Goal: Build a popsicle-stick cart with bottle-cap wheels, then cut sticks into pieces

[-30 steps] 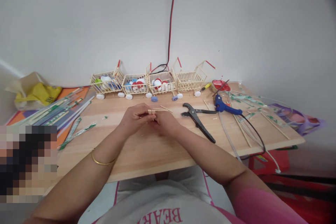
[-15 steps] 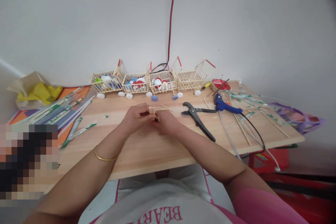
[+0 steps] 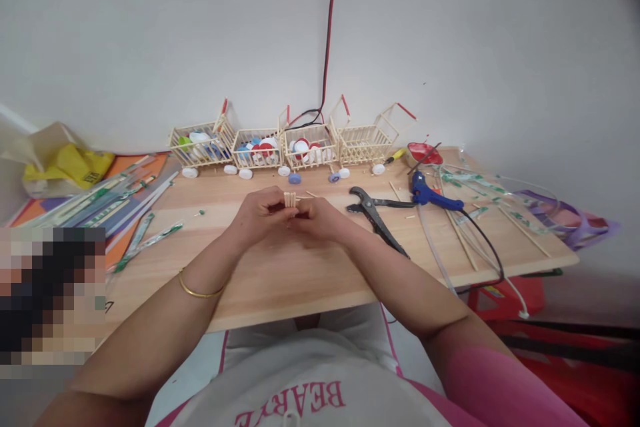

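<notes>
Over the middle of the table, my left hand (image 3: 263, 215) is closed on a small bundle of short wooden sticks (image 3: 290, 199), whose tops stand up side by side between my hands. My right hand (image 3: 319, 221) is closed against the same bundle from the right, its fingertips meeting those of my left hand. A thin stick runs from the bundle toward my right hand. My fingers hide the lower ends of the sticks. Just behind my right hand lies a loose wooden stick (image 3: 313, 195).
Several small stick carts (image 3: 365, 143) stand along the wall, three holding bottle caps. To the right lie black pliers (image 3: 375, 217), a blue glue gun (image 3: 435, 197) and a red bowl (image 3: 425, 153). Wrapped chopsticks (image 3: 117, 203) and a yellow bag (image 3: 73, 165) are at the left.
Both hands stay together at the bundle. My right hand has turned slightly, showing more of its fingers. The view has shifted a little.
</notes>
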Action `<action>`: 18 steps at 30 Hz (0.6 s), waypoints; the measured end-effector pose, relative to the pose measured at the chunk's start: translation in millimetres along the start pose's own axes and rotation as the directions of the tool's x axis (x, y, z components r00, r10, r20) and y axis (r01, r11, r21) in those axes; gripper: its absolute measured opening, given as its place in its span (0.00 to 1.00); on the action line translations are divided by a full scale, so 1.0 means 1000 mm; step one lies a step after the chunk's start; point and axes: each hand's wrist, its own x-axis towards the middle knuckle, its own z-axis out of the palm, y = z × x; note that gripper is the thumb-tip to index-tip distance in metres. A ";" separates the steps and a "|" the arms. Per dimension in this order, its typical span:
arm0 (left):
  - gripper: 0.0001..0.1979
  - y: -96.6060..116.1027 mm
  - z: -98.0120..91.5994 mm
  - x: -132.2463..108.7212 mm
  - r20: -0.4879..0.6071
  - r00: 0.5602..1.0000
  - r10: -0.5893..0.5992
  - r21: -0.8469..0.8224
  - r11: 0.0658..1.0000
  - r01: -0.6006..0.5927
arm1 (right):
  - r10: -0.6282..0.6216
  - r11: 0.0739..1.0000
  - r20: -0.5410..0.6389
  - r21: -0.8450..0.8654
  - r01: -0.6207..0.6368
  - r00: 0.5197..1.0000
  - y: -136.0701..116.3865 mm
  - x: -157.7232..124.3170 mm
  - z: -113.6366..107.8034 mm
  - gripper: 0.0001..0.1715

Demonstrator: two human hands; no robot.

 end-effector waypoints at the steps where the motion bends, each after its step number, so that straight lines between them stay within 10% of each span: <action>1: 0.08 0.000 0.000 0.000 -0.005 1.000 0.008 0.013 1.000 -0.008 | -0.018 1.000 -0.008 -0.011 0.018 1.000 0.001 0.001 0.002 0.09; 18: 0.10 -0.001 -0.006 0.001 0.081 0.997 -0.016 0.017 1.000 0.014 | -0.041 0.969 0.015 -0.243 0.044 0.999 -0.005 0.004 0.007 0.05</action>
